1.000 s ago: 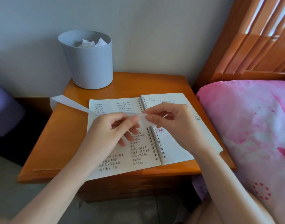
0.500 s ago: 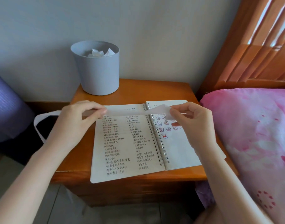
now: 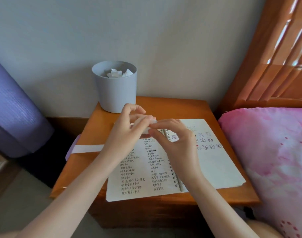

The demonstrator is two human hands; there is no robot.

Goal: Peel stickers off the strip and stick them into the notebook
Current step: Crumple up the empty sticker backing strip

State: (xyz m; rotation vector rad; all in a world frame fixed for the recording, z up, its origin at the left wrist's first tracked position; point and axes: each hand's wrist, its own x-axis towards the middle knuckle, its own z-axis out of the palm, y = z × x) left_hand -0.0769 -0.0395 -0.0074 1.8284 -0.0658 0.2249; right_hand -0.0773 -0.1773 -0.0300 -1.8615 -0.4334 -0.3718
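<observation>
An open spiral notebook (image 3: 215,167) lies on the wooden nightstand (image 3: 181,107). Its left page carries handwriting; its right page shows several small cartoon stickers near the top. A long white sticker strip (image 3: 88,148) trails left across the nightstand and over its edge. My left hand (image 3: 128,133) and my right hand (image 3: 177,143) meet above the notebook's spine, both pinching the bunched white end of the strip between their fingertips. Whether a sticker is on that end is hidden by my fingers.
A grey bin (image 3: 115,86) holding crumpled white paper stands at the nightstand's back left, against the wall. A pink patterned bedcover (image 3: 270,160) and wooden headboard (image 3: 273,66) border the right. A purple rolled object (image 3: 14,107) stands at the left.
My hands, held apart with the strip stretched between them, have come together over the spine. The strip's end is now bunched between them. The camera has tilted up.
</observation>
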